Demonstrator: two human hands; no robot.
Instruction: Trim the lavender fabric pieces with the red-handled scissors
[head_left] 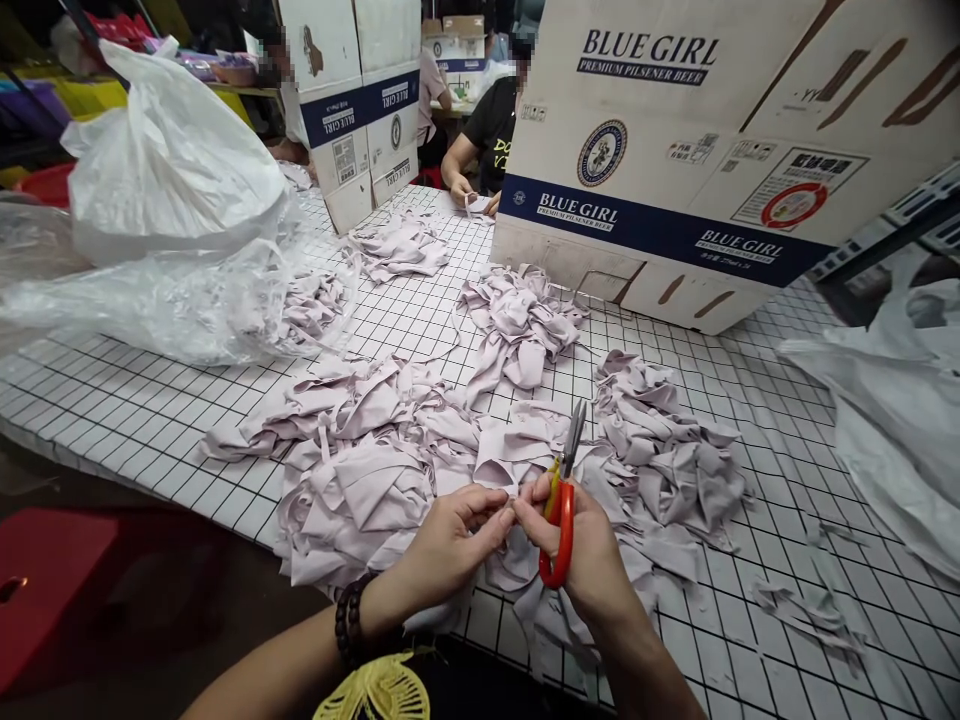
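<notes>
In my right hand [581, 535] rests a pair of scissors [559, 550] with red-orange handles, blades pointing up and away. The thumb and forefinger of that hand pinch the edge of a pale pink fabric piece [517, 455]. My left hand [457, 530], a dark bead bracelet on its wrist, closes thumb and fingers on the same piece, its fingertips nearly touching the right ones. The fabric forms a loop just beyond the fingers. Around both hands lie heaps of similar cut fabric pieces [360, 490], with another heap [667, 450] to the right.
Large cardboard boxes [645, 130] stand on the grid-patterned tablecloth [172, 420]. Plastic bags [172, 170] lie at the left, and a white bag [900, 400] at the right. Fabric scraps [814, 610] lie at the right. A red stool [52, 590] stands lower left. Another person [487, 130] sits across the table.
</notes>
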